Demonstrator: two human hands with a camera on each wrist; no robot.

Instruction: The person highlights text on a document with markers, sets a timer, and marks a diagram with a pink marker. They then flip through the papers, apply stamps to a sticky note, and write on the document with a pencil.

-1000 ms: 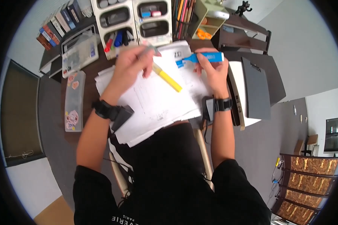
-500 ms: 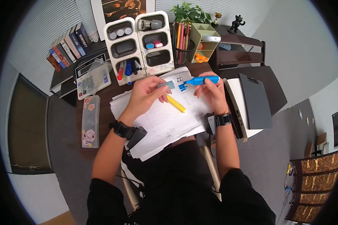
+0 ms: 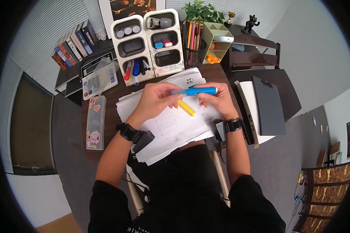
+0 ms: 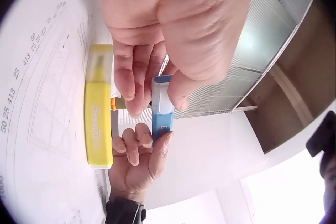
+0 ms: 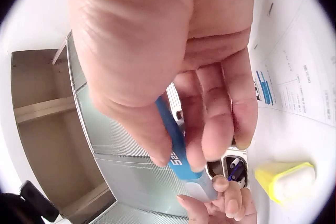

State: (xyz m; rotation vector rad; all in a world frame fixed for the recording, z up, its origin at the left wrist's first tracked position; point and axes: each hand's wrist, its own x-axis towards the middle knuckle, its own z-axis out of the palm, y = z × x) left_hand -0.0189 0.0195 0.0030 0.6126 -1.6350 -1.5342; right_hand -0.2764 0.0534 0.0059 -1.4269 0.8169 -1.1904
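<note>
Above the papers (image 3: 171, 128), the blue highlighter (image 3: 203, 91) is gripped by the fingers of the right hand (image 3: 219, 101), its translucent cap (image 3: 178, 92) pinched by those of the left hand (image 3: 153, 100); a yellow highlighter (image 3: 187, 108) is seen nearby.

Arms extended forward, the left forearm (image 3: 114, 163) and right forearm (image 3: 237, 155) converging toward the body's midline. The left hand (image 3: 155, 101) pinches between thumb (image 4: 181, 90) and fingertips. The right hand (image 3: 221, 101) grips likewise, its thumb (image 5: 153, 142) opposing bent fingers (image 5: 217, 139). Fingertips of both hands face one another, close together.
</note>
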